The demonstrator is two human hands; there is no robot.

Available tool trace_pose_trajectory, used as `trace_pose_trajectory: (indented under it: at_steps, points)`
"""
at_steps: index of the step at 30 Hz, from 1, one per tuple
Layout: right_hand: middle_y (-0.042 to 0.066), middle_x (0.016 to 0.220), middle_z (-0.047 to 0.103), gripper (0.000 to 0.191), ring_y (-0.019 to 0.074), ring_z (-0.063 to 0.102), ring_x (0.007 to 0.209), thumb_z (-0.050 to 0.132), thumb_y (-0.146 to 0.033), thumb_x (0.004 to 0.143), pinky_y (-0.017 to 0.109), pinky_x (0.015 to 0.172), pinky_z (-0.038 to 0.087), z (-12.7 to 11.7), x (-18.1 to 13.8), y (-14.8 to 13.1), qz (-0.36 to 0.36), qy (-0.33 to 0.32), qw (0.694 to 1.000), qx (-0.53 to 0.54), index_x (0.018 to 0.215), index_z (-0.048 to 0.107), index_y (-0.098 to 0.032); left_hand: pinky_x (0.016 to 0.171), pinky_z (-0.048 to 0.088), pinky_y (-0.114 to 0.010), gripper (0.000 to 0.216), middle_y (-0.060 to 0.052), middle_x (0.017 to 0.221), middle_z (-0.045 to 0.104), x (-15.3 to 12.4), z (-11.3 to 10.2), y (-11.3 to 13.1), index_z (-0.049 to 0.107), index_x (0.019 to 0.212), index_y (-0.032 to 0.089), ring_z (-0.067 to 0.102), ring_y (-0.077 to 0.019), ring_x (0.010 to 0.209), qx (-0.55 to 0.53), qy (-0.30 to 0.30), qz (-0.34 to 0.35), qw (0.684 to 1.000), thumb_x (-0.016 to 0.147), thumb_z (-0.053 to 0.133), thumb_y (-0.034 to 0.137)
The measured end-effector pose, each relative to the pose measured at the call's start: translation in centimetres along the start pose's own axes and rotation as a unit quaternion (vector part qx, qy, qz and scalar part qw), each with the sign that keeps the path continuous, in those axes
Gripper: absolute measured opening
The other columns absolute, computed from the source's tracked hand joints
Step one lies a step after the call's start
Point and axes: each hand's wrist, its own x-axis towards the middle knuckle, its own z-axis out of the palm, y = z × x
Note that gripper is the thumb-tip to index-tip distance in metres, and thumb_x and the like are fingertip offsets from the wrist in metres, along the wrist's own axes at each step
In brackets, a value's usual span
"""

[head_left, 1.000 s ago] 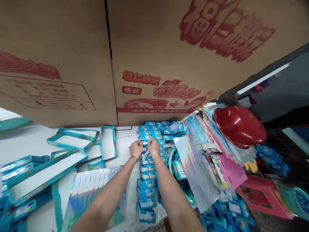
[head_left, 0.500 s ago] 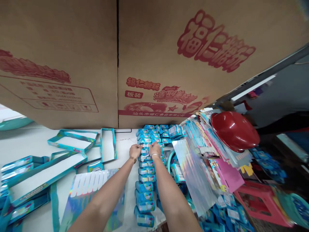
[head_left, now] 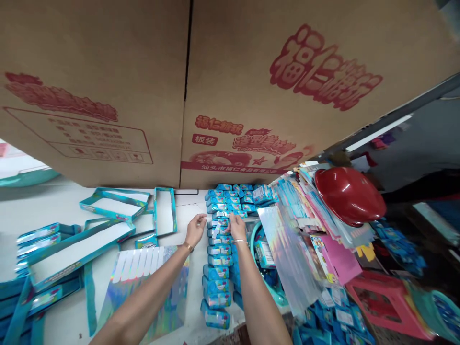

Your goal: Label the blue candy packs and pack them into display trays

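Note:
Small blue boxes (head_left: 220, 250) stand in a long column on the white table, with shorter rows beside them at the far end. My left hand (head_left: 195, 232) is just left of this column, fingers loosely bent and a little apart, with nothing visible in them. At the right end of a box (head_left: 223, 214) in the upper part of the column is my right hand (head_left: 237, 228). Its fingers are bent together; what they hold, if anything, is too small to make out. Shiny clear strips (head_left: 220, 232) lie across boxes just below the hands.
A big cardboard carton (head_left: 230, 86) walls off the back. Blue-edged trays (head_left: 82, 247) and a holographic sheet (head_left: 143, 287) with pale strips lie left. To the right are a teal basket (head_left: 254, 235), another shiny sheet (head_left: 287, 258), stacked cards, a red bowl (head_left: 350, 195) and a pink stool (head_left: 388, 302).
My left hand has drawn back leftward from the boxes, its fingers loosening. My right hand has shifted slightly right and stays by the column. The view has turned slightly left.

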Motion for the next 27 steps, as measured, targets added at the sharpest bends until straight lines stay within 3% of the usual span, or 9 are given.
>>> trace_pose_trajectory:
  at_steps: [4, 7, 14, 20, 24, 27]
  points:
    - [0.003, 0.086, 0.067, 0.023, 0.0188, 0.063, 0.081, 0.049, -0.032, 0.091, 0.026, 0.072, 0.043, -0.7, -1.4, -0.7, -0.059, -0.006, 0.992, -0.116, 0.105, 0.062, -0.022, 0.079, 0.051, -0.033, 0.029, -0.006, 0.093, 0.066, -2.4, 0.3, -0.4, 0.066, 0.103, 0.018, 0.063, -0.0189, 0.084, -0.037, 0.002, 0.028, 0.999, 0.084, 0.054, 0.037]
    - [0.006, 0.106, 0.061, 0.023, 0.0175, 0.06, 0.087, 0.056, -0.02, 0.084, 0.025, 0.074, 0.041, -0.1, -1.5, -1.3, -0.083, -0.034, 0.98, -0.18, 0.106, 0.064, -0.022, 0.075, 0.052, -0.031, 0.032, -0.008, 0.104, 0.06, -3.5, 1.1, 0.0, 0.065, 0.114, 0.021, 0.06, -0.0192, 0.092, -0.017, -0.021, 0.08, 0.996, 0.087, 0.051, 0.032]
    - [0.003, 0.091, 0.058, 0.004, 0.0162, 0.056, 0.088, 0.061, -0.019, 0.081, 0.023, 0.075, 0.039, 1.0, -0.9, -1.4, -0.109, -0.051, 0.976, -0.184, 0.084, 0.064, -0.02, 0.084, 0.051, -0.033, 0.033, -0.008, 0.1, 0.054, -3.9, 2.3, 0.1, 0.067, 0.113, 0.02, 0.057, -0.02, 0.098, 0.013, -0.032, 0.102, 0.994, 0.089, 0.046, 0.024]
    - [0.001, 0.088, 0.056, 0.012, 0.0143, 0.054, 0.081, 0.048, -0.015, 0.086, 0.022, 0.073, 0.039, 0.3, -2.3, -1.0, -0.158, -0.058, 0.974, -0.154, 0.081, 0.057, -0.02, 0.086, 0.05, -0.035, 0.028, -0.007, 0.097, 0.06, -3.8, 2.8, -0.6, 0.07, 0.107, 0.021, 0.058, -0.0201, 0.097, -0.003, -0.038, 0.091, 0.995, 0.087, 0.05, 0.023]
    - [0.0, 0.083, 0.054, 0.014, 0.0153, 0.053, 0.077, 0.043, -0.025, 0.09, 0.024, 0.073, 0.041, -0.7, -5.2, -0.5, -0.198, -0.052, 0.977, -0.051, 0.08, 0.052, -0.021, 0.085, 0.05, -0.035, 0.026, -0.006, 0.095, 0.062, -3.7, 2.8, -0.6, 0.072, 0.103, 0.022, 0.058, -0.0198, 0.095, -0.02, -0.041, 0.089, 0.995, 0.087, 0.051, 0.024]
    - [0.0, 0.078, 0.054, 0.019, 0.016, 0.052, 0.074, 0.043, -0.035, 0.091, 0.025, 0.071, 0.043, -1.7, -7.3, -0.5, -0.172, -0.021, 0.983, 0.068, 0.079, 0.051, -0.022, 0.084, 0.05, -0.034, 0.027, -0.006, 0.095, 0.062, -3.7, 2.4, -0.3, 0.073, 0.102, 0.022, 0.059, -0.0196, 0.096, -0.024, -0.051, 0.086, 0.995, 0.088, 0.051, 0.029]
